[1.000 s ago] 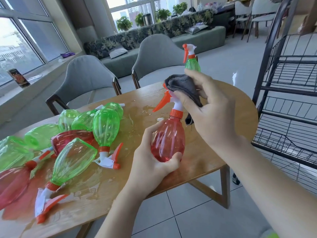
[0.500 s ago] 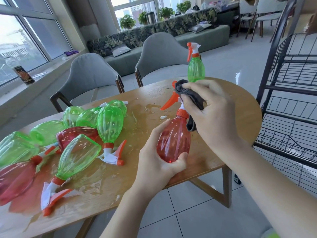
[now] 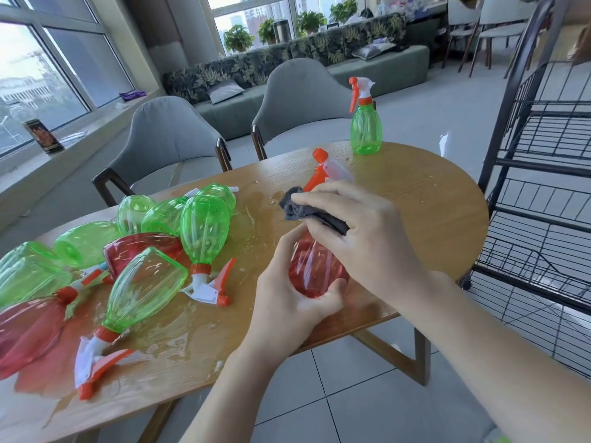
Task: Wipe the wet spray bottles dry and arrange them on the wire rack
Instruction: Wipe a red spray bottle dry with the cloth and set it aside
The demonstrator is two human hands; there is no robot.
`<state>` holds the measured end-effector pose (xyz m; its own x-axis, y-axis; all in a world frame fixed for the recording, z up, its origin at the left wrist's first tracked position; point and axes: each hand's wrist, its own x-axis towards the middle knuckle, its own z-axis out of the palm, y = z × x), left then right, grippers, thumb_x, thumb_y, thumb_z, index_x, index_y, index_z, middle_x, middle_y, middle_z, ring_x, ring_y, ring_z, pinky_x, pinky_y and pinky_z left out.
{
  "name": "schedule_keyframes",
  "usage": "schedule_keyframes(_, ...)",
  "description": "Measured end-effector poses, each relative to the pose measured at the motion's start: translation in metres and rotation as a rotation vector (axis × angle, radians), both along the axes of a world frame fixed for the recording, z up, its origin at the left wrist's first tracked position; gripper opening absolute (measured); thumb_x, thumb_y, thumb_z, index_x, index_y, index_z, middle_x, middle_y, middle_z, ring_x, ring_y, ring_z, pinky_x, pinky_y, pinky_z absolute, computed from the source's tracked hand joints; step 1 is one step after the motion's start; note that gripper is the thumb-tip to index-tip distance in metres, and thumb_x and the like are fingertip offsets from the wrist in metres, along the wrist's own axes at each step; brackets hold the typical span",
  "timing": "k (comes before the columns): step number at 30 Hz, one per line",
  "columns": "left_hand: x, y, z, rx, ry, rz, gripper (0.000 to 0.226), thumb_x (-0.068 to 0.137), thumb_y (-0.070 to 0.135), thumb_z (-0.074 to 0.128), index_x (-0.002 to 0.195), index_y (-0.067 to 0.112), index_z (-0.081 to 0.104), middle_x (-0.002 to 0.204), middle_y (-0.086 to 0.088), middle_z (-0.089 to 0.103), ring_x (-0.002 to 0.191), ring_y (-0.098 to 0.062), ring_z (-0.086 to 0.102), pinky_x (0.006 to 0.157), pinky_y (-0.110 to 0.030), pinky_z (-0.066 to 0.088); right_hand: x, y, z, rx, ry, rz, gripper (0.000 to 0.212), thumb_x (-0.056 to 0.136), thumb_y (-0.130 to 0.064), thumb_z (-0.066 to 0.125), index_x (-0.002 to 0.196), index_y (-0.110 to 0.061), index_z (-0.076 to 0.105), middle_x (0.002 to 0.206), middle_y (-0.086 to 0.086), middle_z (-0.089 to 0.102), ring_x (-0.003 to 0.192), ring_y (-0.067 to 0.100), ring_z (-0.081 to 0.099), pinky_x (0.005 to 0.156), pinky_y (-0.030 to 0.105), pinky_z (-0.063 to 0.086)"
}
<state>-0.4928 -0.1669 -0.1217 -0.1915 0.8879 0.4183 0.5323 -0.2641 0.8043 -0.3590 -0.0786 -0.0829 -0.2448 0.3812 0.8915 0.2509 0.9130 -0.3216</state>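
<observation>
L hand [image 3: 287,302] grips red bottle [image 3: 315,270] base from below, R hand [image 3: 361,231] pinches grey cloth [image 3: 307,212] vs its shoulder.

Red bottle [image 3: 315,270], grey cloth [image 3: 307,212], green bottles [image 3: 204,225], black rack [image 3: 543,174].

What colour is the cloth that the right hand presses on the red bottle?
Dark grey cloth, seen best in the head view.
</observation>
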Motion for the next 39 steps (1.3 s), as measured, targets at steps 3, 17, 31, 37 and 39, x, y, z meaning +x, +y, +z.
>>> schedule_keyframes(3, -0.001, -0.002, 0.001, -0.018, -0.017, -0.013, 0.084, 0.077, 0.01, 0.091, 0.149, 0.032, 0.053, 0.131, 0.018, 0.071, 0.124, 0.0, 0.065, 0.098, -0.008, 0.046, 0.007, -0.001, 0.003, -0.01, 0.109, -0.06, 0.031, 0.089, -0.008, 0.081, 0.119, -0.004, 0.073, 0.107, 0.006, 0.076, 0.096, 0.012, 0.069, 0.091, 0.012, 0.05)
schedule_keyframes(17, -0.001, -0.003, -0.001, -0.006, -0.019, -0.022, 0.085, 0.074, 0.022, 0.089, 0.149, 0.039, 0.052, 0.134, 0.016, 0.069, 0.124, -0.005, 0.068, 0.098, -0.015, 0.052, 0.026, 0.022, 0.005, -0.102, 0.082, -0.168, 0.022, 0.092, -0.006, 0.076, 0.113, -0.006, 0.077, 0.108, 0.006, 0.072, 0.094, 0.014, 0.067, 0.086, 0.012, 0.049)
schedule_keyframes(31, 0.0, -0.004, 0.001, -0.013, -0.056, -0.034, 0.084, 0.076, 0.023, 0.089, 0.149, 0.037, 0.051, 0.134, 0.015, 0.069, 0.121, -0.006, 0.07, 0.096, -0.014, 0.053, 0.033, 0.018, 0.005, -0.2, -0.008, -0.066, 0.019, 0.09, -0.007, 0.077, 0.109, -0.011, 0.078, 0.103, 0.004, 0.073, 0.089, 0.012, 0.064, 0.079, 0.017, 0.05)
schedule_keyframes(37, 0.001, -0.003, 0.0, -0.014, -0.043, -0.038, 0.085, 0.074, 0.025, 0.088, 0.149, 0.038, 0.052, 0.133, 0.014, 0.068, 0.12, -0.007, 0.07, 0.096, -0.016, 0.054, 0.039, 0.028, 0.0, -0.233, 0.094, -0.241, 0.018, 0.092, -0.008, 0.073, 0.111, -0.008, 0.075, 0.102, 0.003, 0.069, 0.086, 0.006, 0.058, 0.077, 0.008, 0.044)
schedule_keyframes(39, 0.001, -0.004, 0.001, -0.017, -0.054, -0.044, 0.084, 0.074, 0.024, 0.088, 0.149, 0.038, 0.051, 0.133, 0.013, 0.069, 0.119, -0.008, 0.071, 0.094, -0.015, 0.054, 0.037, 0.026, -0.003, -0.256, 0.107, -0.228, 0.017, 0.093, -0.01, 0.073, 0.109, -0.01, 0.075, 0.1, 0.001, 0.069, 0.083, 0.007, 0.059, 0.075, 0.014, 0.048)
